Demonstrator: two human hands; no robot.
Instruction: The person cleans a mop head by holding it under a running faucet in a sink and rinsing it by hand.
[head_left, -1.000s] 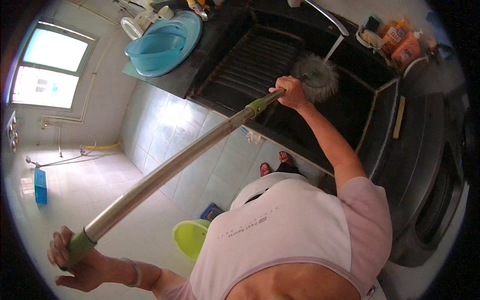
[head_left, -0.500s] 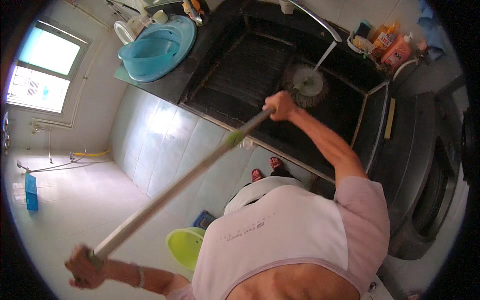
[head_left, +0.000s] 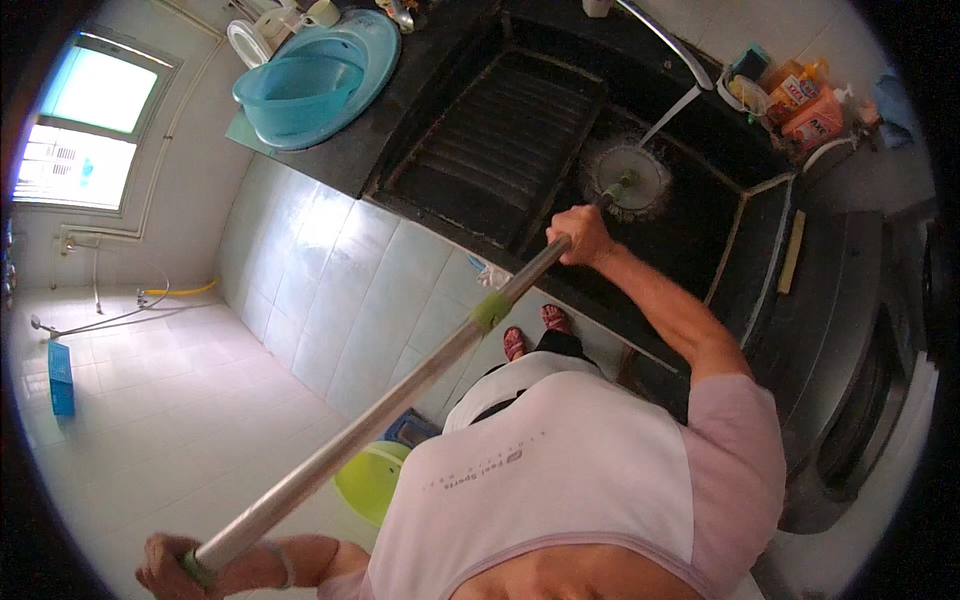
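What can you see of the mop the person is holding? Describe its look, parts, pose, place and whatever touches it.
The mop has a long, straight, silvery pole that looks like metal, with a green collar partway along. It slants from lower left to upper right. Its round, pale, stringy head lies in the dark sink, under a stream of water from the tap. The right hand grips the pole near the head; the left hand grips the far end, which also looks green.

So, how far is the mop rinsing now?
Done: the tap runs and the mop head sits in the sink under the water. In hand: the right hand and left hand hold the pole. Left: lifting it out; cleanliness cannot be judged.
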